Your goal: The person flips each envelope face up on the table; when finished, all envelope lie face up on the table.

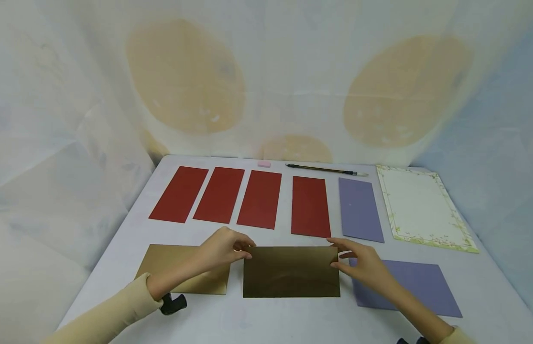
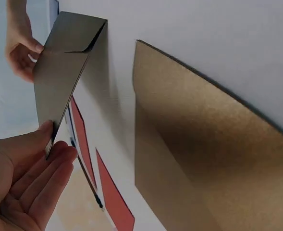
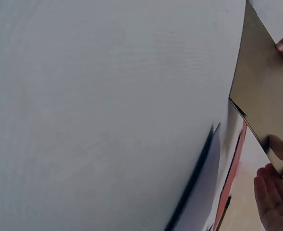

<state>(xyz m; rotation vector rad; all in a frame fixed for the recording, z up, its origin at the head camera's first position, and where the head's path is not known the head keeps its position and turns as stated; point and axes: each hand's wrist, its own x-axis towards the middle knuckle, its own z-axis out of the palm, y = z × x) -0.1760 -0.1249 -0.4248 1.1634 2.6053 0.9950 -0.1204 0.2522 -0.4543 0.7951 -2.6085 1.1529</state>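
My left hand point(image 1: 223, 246) pinches the upper left corner of a gold paper envelope point(image 1: 292, 274), thumb on the near face. At its upper right corner, my right hand point(image 1: 361, 263) grips it between thumb and fingers. The envelope is tilted up off the white table, and the left wrist view shows a curved slit or flap on its face. Beneath my left forearm lies a second gold envelope point(image 1: 163, 260), also large in the left wrist view point(image 2: 189, 125). A purple rectangle point(image 1: 412, 284) lies partly under my right hand and wrist.
Several red rectangles point(image 1: 259, 198) lie in a row behind the hands, with another purple rectangle point(image 1: 361, 208) at their right. Farther right is a white floral-bordered sheet point(image 1: 425, 205). A brush point(image 1: 322, 168) and a small pink block point(image 1: 264, 164) lie along the back edge, before hanging cloth.
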